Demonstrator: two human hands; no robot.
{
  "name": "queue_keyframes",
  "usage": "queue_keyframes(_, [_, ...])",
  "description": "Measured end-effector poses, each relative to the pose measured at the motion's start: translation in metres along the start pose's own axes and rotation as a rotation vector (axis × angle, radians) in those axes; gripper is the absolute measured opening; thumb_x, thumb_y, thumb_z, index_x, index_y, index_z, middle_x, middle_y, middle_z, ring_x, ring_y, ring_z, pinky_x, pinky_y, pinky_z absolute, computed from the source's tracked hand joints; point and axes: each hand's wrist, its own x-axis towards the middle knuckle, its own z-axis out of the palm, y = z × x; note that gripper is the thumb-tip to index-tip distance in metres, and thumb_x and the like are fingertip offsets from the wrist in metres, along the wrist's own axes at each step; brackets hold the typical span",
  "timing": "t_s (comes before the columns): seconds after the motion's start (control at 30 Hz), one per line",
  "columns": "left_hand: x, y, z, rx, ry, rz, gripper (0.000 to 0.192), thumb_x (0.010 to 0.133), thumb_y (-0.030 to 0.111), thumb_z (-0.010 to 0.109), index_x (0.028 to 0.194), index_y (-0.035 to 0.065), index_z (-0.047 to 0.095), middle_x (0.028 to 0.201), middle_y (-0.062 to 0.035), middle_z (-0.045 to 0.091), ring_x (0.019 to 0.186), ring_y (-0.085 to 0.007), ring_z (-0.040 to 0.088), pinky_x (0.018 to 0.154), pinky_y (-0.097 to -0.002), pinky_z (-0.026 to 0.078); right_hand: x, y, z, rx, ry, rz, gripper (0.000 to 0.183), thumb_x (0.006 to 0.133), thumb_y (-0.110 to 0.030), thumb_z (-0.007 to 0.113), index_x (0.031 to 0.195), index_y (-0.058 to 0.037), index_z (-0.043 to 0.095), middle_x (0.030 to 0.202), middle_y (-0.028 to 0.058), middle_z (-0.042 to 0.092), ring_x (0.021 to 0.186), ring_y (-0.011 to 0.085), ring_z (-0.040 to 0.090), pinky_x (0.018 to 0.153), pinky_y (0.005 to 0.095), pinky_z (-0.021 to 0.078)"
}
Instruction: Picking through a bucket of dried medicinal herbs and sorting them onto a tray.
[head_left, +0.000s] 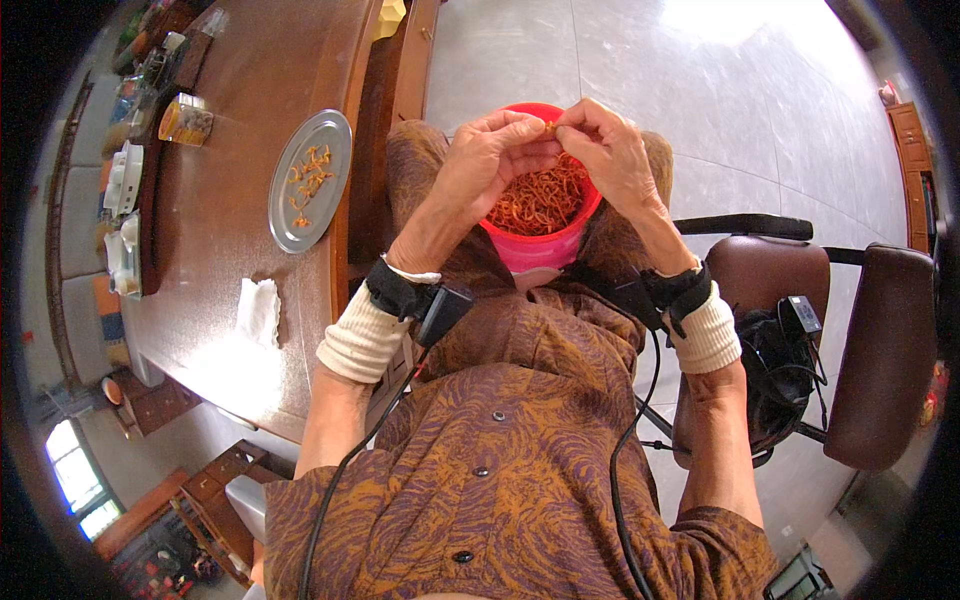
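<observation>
Between my knees stands a red-pink plastic bucket (534, 256), holding a heap of thin, dried orange-red strands (541, 201). Over its far rim my left hand (491, 150) and my right hand (611, 154) meet at the fingertips. Thumb and forefinger of each pinch a small orange-yellow dried piece (550, 127), mostly covered by the fingers. On the table to my left lies an oval metal tray (283, 210) with several orange-yellow dried pieces (307, 180) scattered along its middle.
The wooden table (232, 187) runs along my left. It carries a crumpled white tissue (259, 311), a lidded plastic jar (186, 120) and a white cup set (124, 180). At right, a brown chair (772, 277) holds a black bag (772, 375) with cables. Black cables run from my wrist straps.
</observation>
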Motion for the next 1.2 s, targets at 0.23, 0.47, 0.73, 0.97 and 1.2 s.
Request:
queue_keyframes(0.23, [-0.002,0.002,0.005,0.018,-0.009,0.068,0.007,0.087,0.005,0.058,0.089,-0.0013,0.060,0.095,-0.0127,0.064,0.088,-0.0208,0.063,0.086,-0.0346,0.052,-0.001,-0.001,0.002,-0.038,0.061,-0.043,0.012,0.078,-0.012,0.058,0.084,-0.0013,0.059,0.072,0.0136,0.064,0.067,0.0228,0.064,0.064,0.0325,0.0497])
queue_keyframes(0.47, [0.000,-0.001,0.005,0.012,0.002,0.089,0.004,0.086,0.003,0.058,0.085,0.0007,0.061,0.093,-0.0119,0.064,0.088,-0.0201,0.063,0.086,-0.0339,0.052,-0.002,-0.002,0.004,-0.054,0.080,-0.040,0.011,0.078,-0.011,0.059,0.083,-0.0013,0.059,0.072,0.0146,0.064,0.067,0.0264,0.064,0.064,0.0334,0.0500])
queue_keyframes(0.73, [0.001,-0.003,0.004,-0.030,0.006,0.130,0.003,0.084,-0.001,0.056,0.082,-0.0023,0.058,0.091,-0.0157,0.064,0.079,-0.0203,0.065,0.077,-0.0324,0.056,-0.001,-0.001,0.000,0.019,0.021,0.015,0.010,0.078,-0.009,0.057,0.082,-0.0009,0.059,0.068,0.0083,0.063,0.064,0.0122,0.059,0.062,0.0284,0.0485])
queue_keyframes(0.97, [0.002,-0.005,-0.002,-0.008,-0.025,0.136,0.003,0.085,-0.001,0.054,0.083,-0.0032,0.055,0.094,-0.0187,0.063,0.082,-0.0224,0.066,0.078,-0.0338,0.057,-0.001,0.003,-0.003,0.056,-0.038,0.043,0.011,0.078,-0.009,0.057,0.082,0.0004,0.059,0.070,0.0072,0.063,0.065,0.0112,0.058,0.062,0.0271,0.0479])
queue_keyframes(1.2, [0.000,-0.001,-0.001,-0.023,-0.039,0.121,0.003,0.085,-0.001,0.053,0.088,-0.0022,0.054,0.094,-0.0170,0.063,0.083,-0.0218,0.066,0.077,-0.0332,0.057,0.001,0.002,-0.003,0.056,-0.051,0.034,0.011,0.078,-0.010,0.057,0.083,-0.0002,0.060,0.070,0.0075,0.063,0.065,0.0123,0.058,0.061,0.0280,0.0480])
